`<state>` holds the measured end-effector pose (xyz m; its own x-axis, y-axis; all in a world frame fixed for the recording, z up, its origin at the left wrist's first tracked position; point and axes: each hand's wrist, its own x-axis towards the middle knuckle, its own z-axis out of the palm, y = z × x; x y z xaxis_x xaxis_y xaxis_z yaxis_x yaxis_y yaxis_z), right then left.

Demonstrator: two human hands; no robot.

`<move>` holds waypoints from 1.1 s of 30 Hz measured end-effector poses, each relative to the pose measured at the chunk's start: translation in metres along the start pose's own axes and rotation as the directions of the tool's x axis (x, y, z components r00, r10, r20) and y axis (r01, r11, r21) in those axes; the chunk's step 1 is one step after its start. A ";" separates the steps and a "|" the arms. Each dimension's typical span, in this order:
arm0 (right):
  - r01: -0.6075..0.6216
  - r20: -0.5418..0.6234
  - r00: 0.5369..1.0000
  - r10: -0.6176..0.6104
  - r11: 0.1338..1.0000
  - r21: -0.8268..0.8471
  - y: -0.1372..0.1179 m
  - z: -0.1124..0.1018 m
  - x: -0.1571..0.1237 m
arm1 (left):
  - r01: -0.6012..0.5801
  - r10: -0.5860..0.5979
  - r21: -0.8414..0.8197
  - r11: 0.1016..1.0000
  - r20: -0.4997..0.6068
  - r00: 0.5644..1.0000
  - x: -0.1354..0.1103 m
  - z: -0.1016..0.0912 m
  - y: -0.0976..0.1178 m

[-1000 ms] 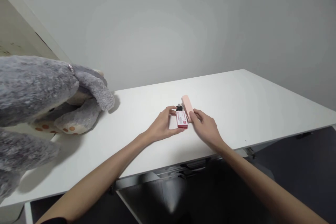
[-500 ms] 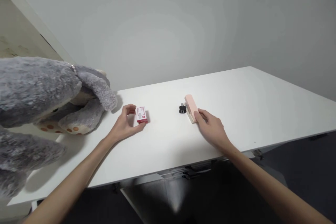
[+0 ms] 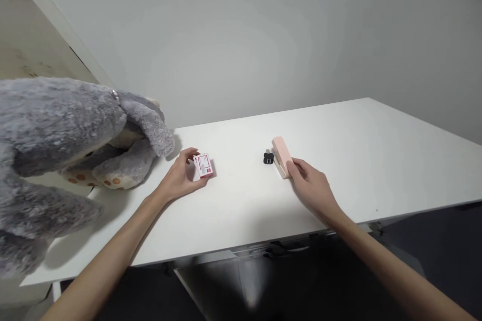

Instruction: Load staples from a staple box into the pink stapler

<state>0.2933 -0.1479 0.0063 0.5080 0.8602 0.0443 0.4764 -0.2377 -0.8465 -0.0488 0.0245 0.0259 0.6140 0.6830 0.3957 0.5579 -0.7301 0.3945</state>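
Observation:
My left hand (image 3: 181, 175) is curled around a small white and red box (image 3: 204, 164) on the left half of the table, thumb at its near edge and fingers at its far left. A second white and red edge shows under the box's left side; whether it is another box I cannot tell. On the right, my right hand (image 3: 312, 185) grips the near end of a pink stapler (image 3: 282, 154), which points away and slightly left. A black staple remover (image 3: 268, 158) with metal jaws lies just left of the stapler.
A big grey plush toy (image 3: 56, 125) takes up the left end of the white table (image 3: 241, 210). A plain grey wall (image 3: 241, 50) rises behind. The table's front edge runs beneath both forearms.
The box in my left hand has turned, and a white and red edge now shows under its left side. The view has shifted slightly left; my right hand stays on the stapler.

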 end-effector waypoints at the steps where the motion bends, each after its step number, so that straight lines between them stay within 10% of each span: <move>1: 0.002 0.000 1.000 -0.002 1.000 0.000 0.000 0.000 0.000 | 0.002 -0.002 0.006 1.000 0.000 1.000 0.000 0.000 0.002; 33: 0.014 0.003 1.000 -0.014 1.000 -0.012 0.003 0.000 0.001 | -0.028 0.029 0.263 0.964 0.001 1.000 0.000 -0.012 0.014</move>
<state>0.2955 -0.1475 0.0045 0.4991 0.8649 0.0542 0.4918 -0.2312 -0.8394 -0.0478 0.0149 0.0414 0.6301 0.6618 0.4062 0.6679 -0.7288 0.1512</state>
